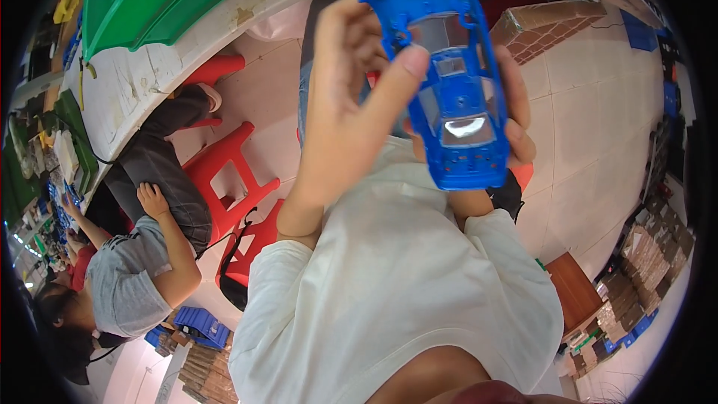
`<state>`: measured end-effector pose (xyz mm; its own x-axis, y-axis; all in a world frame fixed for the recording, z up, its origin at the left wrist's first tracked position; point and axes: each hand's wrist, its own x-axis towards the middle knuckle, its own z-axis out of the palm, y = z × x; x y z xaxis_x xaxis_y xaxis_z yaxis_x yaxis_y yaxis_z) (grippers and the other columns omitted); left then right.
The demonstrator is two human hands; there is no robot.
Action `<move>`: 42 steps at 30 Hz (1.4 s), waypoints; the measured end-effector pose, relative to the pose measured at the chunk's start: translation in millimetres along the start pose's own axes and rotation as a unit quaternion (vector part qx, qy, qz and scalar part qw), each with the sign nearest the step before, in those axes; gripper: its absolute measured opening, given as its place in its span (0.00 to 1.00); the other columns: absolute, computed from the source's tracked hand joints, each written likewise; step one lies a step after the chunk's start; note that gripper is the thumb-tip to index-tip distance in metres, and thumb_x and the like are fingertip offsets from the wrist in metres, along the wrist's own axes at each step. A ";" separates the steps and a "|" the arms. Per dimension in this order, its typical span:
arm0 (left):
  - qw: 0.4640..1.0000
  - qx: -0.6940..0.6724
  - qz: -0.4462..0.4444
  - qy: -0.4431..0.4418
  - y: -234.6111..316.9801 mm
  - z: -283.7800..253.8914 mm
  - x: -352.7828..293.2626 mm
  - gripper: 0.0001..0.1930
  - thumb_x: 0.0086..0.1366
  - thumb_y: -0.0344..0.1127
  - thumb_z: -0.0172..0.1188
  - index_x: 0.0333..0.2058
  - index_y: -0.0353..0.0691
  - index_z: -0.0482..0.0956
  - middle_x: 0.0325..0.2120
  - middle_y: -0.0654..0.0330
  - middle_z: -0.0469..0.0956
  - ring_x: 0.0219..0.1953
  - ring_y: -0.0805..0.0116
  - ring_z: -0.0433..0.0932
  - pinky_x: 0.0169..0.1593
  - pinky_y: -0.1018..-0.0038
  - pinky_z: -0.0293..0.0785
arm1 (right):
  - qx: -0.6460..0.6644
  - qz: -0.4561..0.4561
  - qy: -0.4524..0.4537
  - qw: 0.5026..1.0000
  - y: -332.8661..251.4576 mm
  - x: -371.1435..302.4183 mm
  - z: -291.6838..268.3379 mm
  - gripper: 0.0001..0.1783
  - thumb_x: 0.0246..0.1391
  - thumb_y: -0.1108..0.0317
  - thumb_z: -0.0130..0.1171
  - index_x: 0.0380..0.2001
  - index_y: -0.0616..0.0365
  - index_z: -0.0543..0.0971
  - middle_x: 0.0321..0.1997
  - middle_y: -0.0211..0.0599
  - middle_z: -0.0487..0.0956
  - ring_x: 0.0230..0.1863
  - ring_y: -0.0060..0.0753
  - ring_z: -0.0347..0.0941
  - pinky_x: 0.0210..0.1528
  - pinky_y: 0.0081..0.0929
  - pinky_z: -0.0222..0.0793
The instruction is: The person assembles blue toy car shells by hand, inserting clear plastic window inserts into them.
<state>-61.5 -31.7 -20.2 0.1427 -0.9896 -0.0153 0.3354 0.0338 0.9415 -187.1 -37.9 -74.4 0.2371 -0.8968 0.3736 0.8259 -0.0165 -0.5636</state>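
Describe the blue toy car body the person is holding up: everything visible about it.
The blue toy car body is a glossy translucent plastic shell with clear window inserts, one catching a bright glare. It is held up close to the camera, lengthwise and slightly tilted. The left hand grips its left side, thumb across the windows; the right hand fingers wrap its right edge.

Toy-assembly workshop: parts bins [161,0], stacked cartons [643,262].

Brown cardboard cartons [649,269] are stacked in rows at lower right, w/ small blue packs [634,329] seen at their foot. More brown cartons [211,374] are piled at bottom left, a blue crate [199,325] set just above them. A flat brown carton [550,19] is seen upper right. No labels, signs or screens can be made out.
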 end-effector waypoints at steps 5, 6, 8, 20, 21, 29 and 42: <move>0.997 0.064 0.031 0.037 -7.2 -12.3 17.9 0.09 0.56 0.26 0.50 0.35 0.31 0.62 0.29 0.59 0.71 0.26 0.80 0.69 0.26 0.85 0.65 | -0.473 -0.251 -0.050 0.843 29.8 21.0 -4.8 0.43 0.29 0.67 0.68 0.46 0.56 0.50 0.54 0.59 0.56 0.53 0.50 0.59 0.50 0.35 0.62; 0.997 0.064 0.031 0.039 -10.0 -15.4 20.6 0.09 0.56 0.26 0.50 0.35 0.31 0.62 0.29 0.59 0.71 0.26 0.80 0.69 0.26 0.85 0.65 | -0.472 -0.249 -0.051 0.844 25.8 18.3 -0.7 0.43 0.29 0.67 0.68 0.46 0.56 0.50 0.54 0.59 0.56 0.53 0.50 0.59 0.50 0.35 0.62; 0.988 0.118 0.068 0.079 -15.0 -18.8 23.0 0.08 0.56 0.26 0.49 0.34 0.31 0.62 0.29 0.58 0.71 0.25 0.79 0.69 0.26 0.83 0.65 | -0.363 -0.021 -0.027 0.931 13.0 10.1 6.7 0.46 0.30 0.66 0.66 0.50 0.58 0.48 0.55 0.55 0.55 0.53 0.42 0.60 0.48 0.31 0.62; 0.938 0.312 0.110 0.102 -27.0 -10.9 17.2 0.07 0.53 0.26 0.51 0.31 0.32 0.64 0.24 0.55 0.72 0.20 0.72 0.67 0.23 0.78 0.64 | -0.512 0.184 0.114 0.831 2.2 41.3 11.1 0.08 0.45 0.72 0.52 0.22 0.66 0.67 0.15 0.36 0.70 0.17 0.15 0.63 0.19 0.15 0.59; 0.924 0.356 0.098 0.099 -25.2 -10.5 16.4 0.07 0.53 0.27 0.51 0.30 0.33 0.65 0.23 0.56 0.72 0.19 0.72 0.67 0.22 0.78 0.63 | -0.526 0.169 0.114 0.826 3.6 41.3 10.1 0.08 0.45 0.72 0.52 0.21 0.66 0.67 0.14 0.36 0.69 0.16 0.15 0.62 0.18 0.16 0.57; 0.937 0.321 0.091 0.100 -27.8 -11.8 18.1 0.07 0.52 0.28 0.54 0.30 0.34 0.69 0.24 0.60 0.74 0.18 0.78 0.65 0.20 0.83 0.60 | -0.561 0.139 0.127 0.806 11.3 42.4 7.3 0.10 0.45 0.70 0.53 0.18 0.65 0.67 0.10 0.35 0.67 0.12 0.17 0.59 0.15 0.16 0.54; 0.954 0.274 0.079 0.097 -32.2 -18.3 15.9 0.06 0.52 0.26 0.55 0.30 0.35 0.70 0.26 0.63 0.73 0.26 0.80 0.69 0.28 0.85 0.65 | -0.598 0.122 0.103 0.786 13.5 40.4 6.7 0.10 0.43 0.69 0.54 0.17 0.63 0.66 0.09 0.37 0.64 0.10 0.22 0.57 0.15 0.19 0.52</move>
<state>-53.0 -46.0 -57.0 0.3385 -0.9321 0.1291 -0.2338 0.0495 0.9710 -162.9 -71.4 -62.0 0.1240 -0.9882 0.0894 -0.3313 -0.1262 -0.9351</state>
